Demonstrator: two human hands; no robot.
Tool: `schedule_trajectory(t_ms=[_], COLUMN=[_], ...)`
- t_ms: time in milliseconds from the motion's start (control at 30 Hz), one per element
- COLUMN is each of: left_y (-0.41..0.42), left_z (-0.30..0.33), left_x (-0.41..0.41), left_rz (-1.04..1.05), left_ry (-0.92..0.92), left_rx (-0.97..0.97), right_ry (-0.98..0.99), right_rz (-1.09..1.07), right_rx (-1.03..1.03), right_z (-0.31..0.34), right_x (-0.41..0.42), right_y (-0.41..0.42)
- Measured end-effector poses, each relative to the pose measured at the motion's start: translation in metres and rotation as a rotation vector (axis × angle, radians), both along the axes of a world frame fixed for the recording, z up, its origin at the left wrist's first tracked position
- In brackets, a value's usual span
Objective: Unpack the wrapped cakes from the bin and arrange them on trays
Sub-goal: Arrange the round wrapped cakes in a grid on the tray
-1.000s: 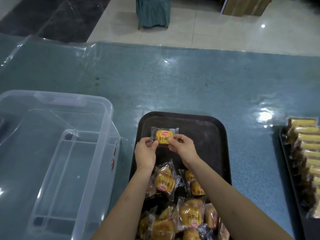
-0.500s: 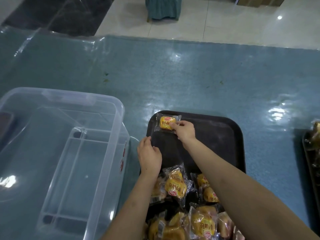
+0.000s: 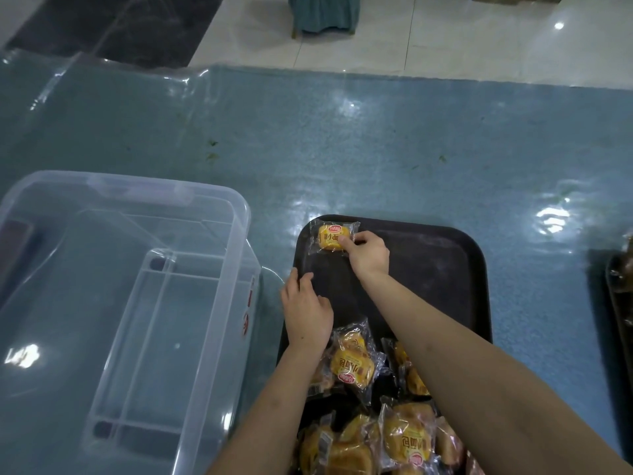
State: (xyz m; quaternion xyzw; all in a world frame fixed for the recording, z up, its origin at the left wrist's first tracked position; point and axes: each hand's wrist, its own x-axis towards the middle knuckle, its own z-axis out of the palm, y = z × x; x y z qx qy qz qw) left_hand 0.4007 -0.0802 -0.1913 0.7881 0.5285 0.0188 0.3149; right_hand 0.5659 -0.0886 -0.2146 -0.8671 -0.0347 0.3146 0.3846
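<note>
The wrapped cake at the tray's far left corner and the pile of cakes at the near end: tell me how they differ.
The corner cake lies alone and flat, label facing up, with the right hand touching its edge; the pile is a jumble of overlapping, tilted packets that no hand holds. The corner cake sits at the far left of the black tray; the pile crowds its near end. Both are yellow cakes in clear wrappers.

Wrapped cake point(image 3: 331, 238) at the tray's point(image 3: 445, 265) far left corner: characters 小面 legible, the rest covered; red oval logo unreadable. Heaped cakes point(image 3: 352, 366) show 小面包 inverted. Red marks on the clear bin's point(image 3: 219, 207) side: illegible.
</note>
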Motion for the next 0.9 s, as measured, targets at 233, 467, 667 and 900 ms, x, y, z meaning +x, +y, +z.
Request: schedule_trajectory(t_ms=[233,467,667,900], left_y=[-0.005,-0.009,0.0,0.0], left_z=[-0.011,-0.009,-0.02,-0.001], left_x=[-0.007,-0.011,-0.012,-0.01], left_rz=[-0.172,-0.245,-0.292,-0.356], left_ry=[0.084,0.159,0.167,0.22], left_rx=[0.144,0.145,0.157,0.168], right_ry=[0.039,0.148,0.061,0.057], right_rz=[-0.022,0.029,0.222,0.324], right_rx=[0.036,0.138,0.134,0.075], right_z=[0.004,0.014,0.035,0.054], right_x=[0.0,-0.007,-0.017,-0.029], right_y=[-0.004,-0.041,-0.089,-0.145])
